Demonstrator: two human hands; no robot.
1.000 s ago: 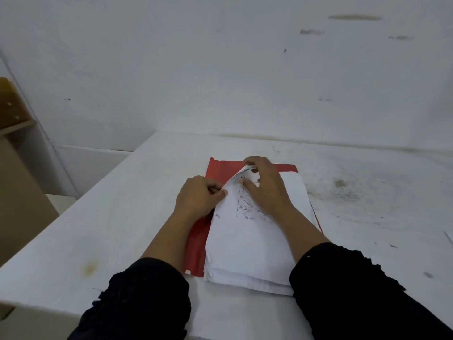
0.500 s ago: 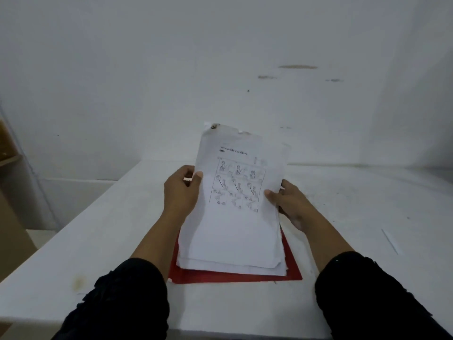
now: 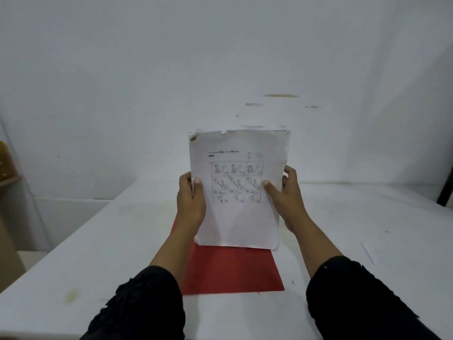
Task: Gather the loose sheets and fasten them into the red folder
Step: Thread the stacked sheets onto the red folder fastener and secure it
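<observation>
The stack of sheets [image 3: 239, 190] now stands upright, squarer than half a second ago, its lower edge seemingly resting on the red folder [image 3: 232, 271]. The left hand [image 3: 191, 202] and right hand [image 3: 286, 197] grasp its side edges, thumbs in front. The folder lies flat on the counter [image 3: 98, 253].

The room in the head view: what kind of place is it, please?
Probably a plain workroom or office corner, not a home. A bare white table stands against scuffed white walls, with a wooden shelf at the left and paperwork: a stack of sheets above a red folder.
</observation>
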